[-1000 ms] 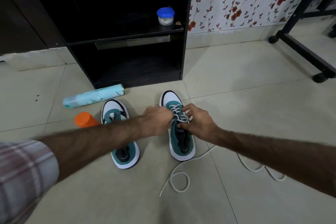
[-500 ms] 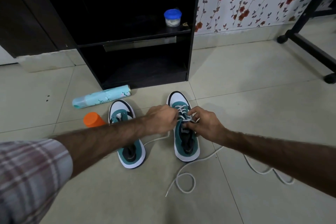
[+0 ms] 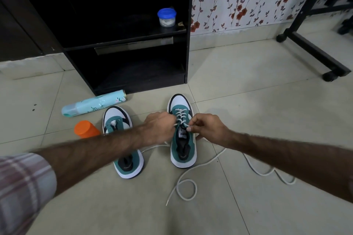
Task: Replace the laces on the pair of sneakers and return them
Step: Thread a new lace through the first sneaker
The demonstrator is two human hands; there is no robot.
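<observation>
Head view, lacing in progress. The right sneaker (image 3: 183,135) stands on the tiled floor (image 3: 248,110), toe toward the black cabinet (image 3: 118,44), just in front of that cabinet's right front corner. I see a white lace (image 3: 180,115) crossed through its lower eyelet rows; the upper part of the tongue, with its label, is bare, so I judge this shoe roughly half laced.

My left hand (image 3: 159,129) sits against the shoe's left flank with fingers curled; it appears to hold the lace's left end, though the contact itself is hidden behind the knuckles. My right hand (image 3: 205,129) pinches the lace at the top crossing between thumb and forefinger. Both loose tails (image 3: 186,187) trail back over the floor toward me, one curling into a loop and another running off under my right forearm, which suggests plenty of length remains to thread.

The left sneaker (image 3: 124,145) lies just beside the first, partly covered by my left forearm. Its eyelet area shows only a small bit of white near the toe; I cannot tell whether that is a lace, and I judge this shoe not yet laced.

Remaining, as I read it: finish the upper rows and tie off the right sneaker, lace the left one, then put the pair back, perhaps in the cabinet.

Bystanders: a pale blue spray can (image 3: 93,103) lying on its side and an orange cap (image 3: 86,129), both left of the shoes; a blue-lidded jar (image 3: 166,17) on the cabinet shelf.
</observation>
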